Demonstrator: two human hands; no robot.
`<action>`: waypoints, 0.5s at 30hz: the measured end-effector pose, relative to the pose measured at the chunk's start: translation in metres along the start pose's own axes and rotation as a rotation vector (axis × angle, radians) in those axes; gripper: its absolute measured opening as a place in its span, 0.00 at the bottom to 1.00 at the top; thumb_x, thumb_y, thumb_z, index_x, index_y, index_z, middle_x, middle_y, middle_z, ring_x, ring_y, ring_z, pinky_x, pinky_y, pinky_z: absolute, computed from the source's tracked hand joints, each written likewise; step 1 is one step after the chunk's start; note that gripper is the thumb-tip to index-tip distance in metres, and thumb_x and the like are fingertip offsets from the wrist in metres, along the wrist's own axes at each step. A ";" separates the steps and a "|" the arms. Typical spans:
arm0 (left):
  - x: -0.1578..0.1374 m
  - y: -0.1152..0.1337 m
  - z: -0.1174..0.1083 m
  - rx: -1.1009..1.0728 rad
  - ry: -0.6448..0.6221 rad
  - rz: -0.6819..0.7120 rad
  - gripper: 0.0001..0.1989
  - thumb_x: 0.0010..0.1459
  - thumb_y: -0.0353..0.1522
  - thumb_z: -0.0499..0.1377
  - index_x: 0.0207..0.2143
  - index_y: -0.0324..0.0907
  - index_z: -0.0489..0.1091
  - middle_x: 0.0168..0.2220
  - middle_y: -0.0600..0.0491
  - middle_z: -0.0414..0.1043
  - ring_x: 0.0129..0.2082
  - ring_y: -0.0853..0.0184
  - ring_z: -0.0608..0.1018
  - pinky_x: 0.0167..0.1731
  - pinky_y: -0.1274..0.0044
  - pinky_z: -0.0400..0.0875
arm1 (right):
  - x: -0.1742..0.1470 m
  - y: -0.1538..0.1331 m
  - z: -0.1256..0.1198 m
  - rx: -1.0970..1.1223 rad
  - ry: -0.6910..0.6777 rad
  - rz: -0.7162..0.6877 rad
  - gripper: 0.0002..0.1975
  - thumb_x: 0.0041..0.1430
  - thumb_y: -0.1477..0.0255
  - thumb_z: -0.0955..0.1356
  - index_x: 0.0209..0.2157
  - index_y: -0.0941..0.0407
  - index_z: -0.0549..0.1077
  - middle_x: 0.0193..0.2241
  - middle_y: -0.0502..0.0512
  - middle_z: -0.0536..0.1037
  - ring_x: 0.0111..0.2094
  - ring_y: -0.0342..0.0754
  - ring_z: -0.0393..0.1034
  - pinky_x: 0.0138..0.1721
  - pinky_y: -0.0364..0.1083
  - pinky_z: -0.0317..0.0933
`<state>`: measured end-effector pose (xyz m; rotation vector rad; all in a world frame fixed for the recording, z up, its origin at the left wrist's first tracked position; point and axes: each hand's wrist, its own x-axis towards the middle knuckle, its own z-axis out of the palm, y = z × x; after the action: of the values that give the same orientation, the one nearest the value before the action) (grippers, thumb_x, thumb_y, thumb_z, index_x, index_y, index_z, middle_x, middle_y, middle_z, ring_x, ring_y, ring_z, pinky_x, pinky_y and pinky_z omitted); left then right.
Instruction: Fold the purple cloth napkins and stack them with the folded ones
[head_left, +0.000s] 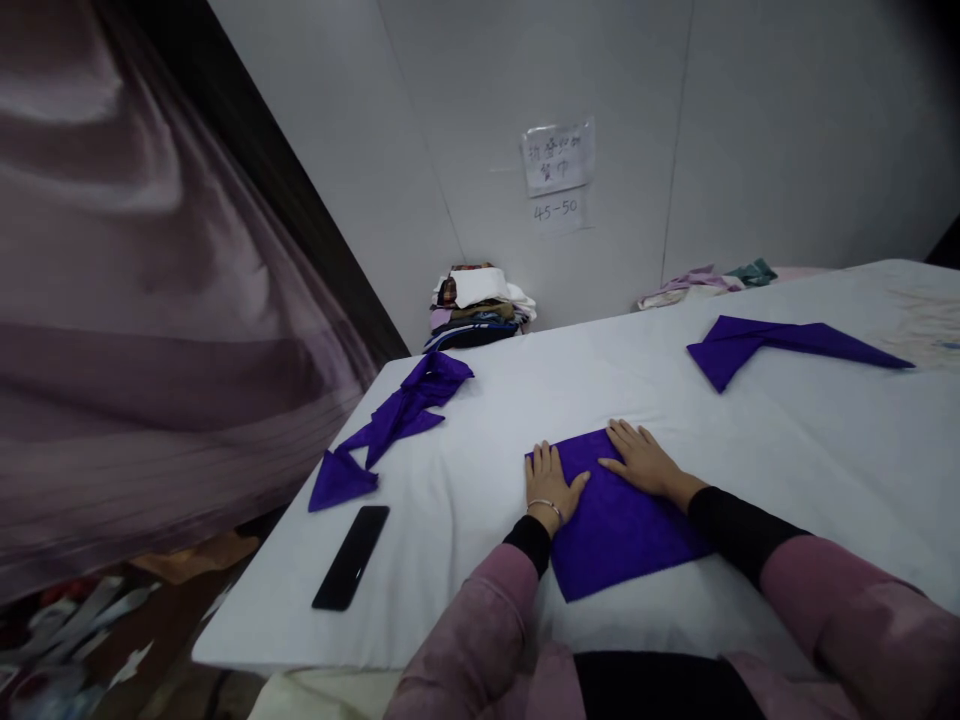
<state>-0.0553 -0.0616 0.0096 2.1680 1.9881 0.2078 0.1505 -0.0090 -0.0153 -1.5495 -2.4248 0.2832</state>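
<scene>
A purple cloth (611, 535) lies spread flat on the white-covered table in front of me, folded to roughly a square. My left hand (551, 485) rests flat on its far left corner, fingers stretched out and a bracelet at the wrist. Over the far right edge lies my right hand (641, 460), also open with the fingers apart, its palm down on the fabric. Neither hand grips anything. The part of the cloth under my palms and right forearm is hidden.
A crumpled purple cloth (405, 415) lies at the table's left edge, near a black phone (351, 558). Another purple cloth (780, 345) is at the far right. Stacked clothes (480, 310) stand behind the table. A pink curtain (150, 300) hangs at left; paper signs (559, 175) are on the wall.
</scene>
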 end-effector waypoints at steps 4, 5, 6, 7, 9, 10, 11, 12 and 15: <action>0.011 -0.025 -0.018 -0.076 0.031 -0.070 0.31 0.62 0.46 0.41 0.61 0.36 0.52 0.63 0.44 0.51 0.63 0.58 0.53 0.60 0.64 0.48 | -0.014 0.019 -0.016 0.225 0.081 0.087 0.37 0.57 0.48 0.56 0.59 0.60 0.60 0.62 0.63 0.54 0.62 0.56 0.44 0.59 0.55 0.48; 0.013 -0.033 -0.023 -0.079 0.048 -0.087 0.28 0.63 0.43 0.42 0.60 0.36 0.54 0.62 0.44 0.54 0.61 0.59 0.56 0.59 0.66 0.50 | -0.023 0.025 -0.021 0.275 0.121 0.134 0.36 0.56 0.49 0.57 0.58 0.60 0.61 0.61 0.63 0.56 0.61 0.57 0.48 0.57 0.54 0.51; 0.016 -0.041 -0.029 -0.080 0.055 -0.095 0.26 0.63 0.41 0.43 0.59 0.36 0.57 0.60 0.44 0.58 0.60 0.60 0.59 0.58 0.68 0.53 | -0.033 0.031 -0.025 0.321 0.144 0.188 0.35 0.55 0.50 0.58 0.56 0.60 0.63 0.59 0.63 0.60 0.59 0.58 0.53 0.55 0.54 0.56; 0.018 -0.049 -0.033 -0.081 0.052 -0.096 0.24 0.64 0.39 0.43 0.57 0.37 0.59 0.58 0.44 0.61 0.58 0.60 0.62 0.56 0.70 0.55 | -0.045 0.037 -0.029 0.363 0.145 0.241 0.34 0.54 0.50 0.59 0.54 0.59 0.65 0.55 0.63 0.66 0.55 0.58 0.60 0.52 0.54 0.60; 0.023 -0.059 -0.039 -0.086 0.030 -0.078 0.21 0.64 0.37 0.44 0.54 0.39 0.64 0.54 0.47 0.66 0.55 0.62 0.66 0.55 0.72 0.58 | -0.067 0.045 -0.035 0.433 0.101 0.318 0.31 0.53 0.52 0.61 0.52 0.57 0.68 0.45 0.59 0.75 0.44 0.56 0.71 0.45 0.53 0.65; 0.025 -0.061 -0.040 -0.088 0.017 -0.066 0.19 0.63 0.36 0.46 0.53 0.40 0.65 0.52 0.48 0.68 0.53 0.63 0.67 0.54 0.73 0.58 | -0.076 0.046 -0.036 0.459 0.070 0.339 0.29 0.52 0.53 0.61 0.51 0.56 0.68 0.40 0.57 0.78 0.39 0.55 0.73 0.41 0.53 0.66; 0.027 -0.062 -0.040 -0.089 0.005 -0.052 0.18 0.63 0.36 0.47 0.51 0.41 0.67 0.51 0.49 0.70 0.52 0.63 0.68 0.53 0.73 0.59 | -0.085 0.046 -0.038 0.481 0.041 0.351 0.29 0.52 0.54 0.62 0.51 0.56 0.68 0.37 0.55 0.78 0.35 0.54 0.73 0.39 0.52 0.67; 0.029 -0.060 -0.040 -0.091 -0.007 -0.040 0.17 0.62 0.36 0.49 0.50 0.42 0.68 0.49 0.49 0.70 0.51 0.64 0.69 0.53 0.74 0.59 | -0.091 0.045 -0.039 0.496 0.017 0.358 0.29 0.51 0.54 0.62 0.51 0.56 0.68 0.34 0.55 0.79 0.33 0.53 0.73 0.36 0.51 0.67; 0.038 -0.053 -0.039 -0.095 -0.047 -0.029 0.15 0.58 0.36 0.55 0.46 0.43 0.71 0.47 0.49 0.71 0.49 0.64 0.70 0.50 0.76 0.61 | -0.101 0.033 -0.042 0.491 -0.046 0.367 0.32 0.50 0.54 0.63 0.53 0.57 0.66 0.32 0.54 0.78 0.29 0.51 0.72 0.31 0.49 0.66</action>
<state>-0.1119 -0.0178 0.0338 2.0659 1.9418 0.2394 0.2332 -0.0859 0.0041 -1.7357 -1.8800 0.9122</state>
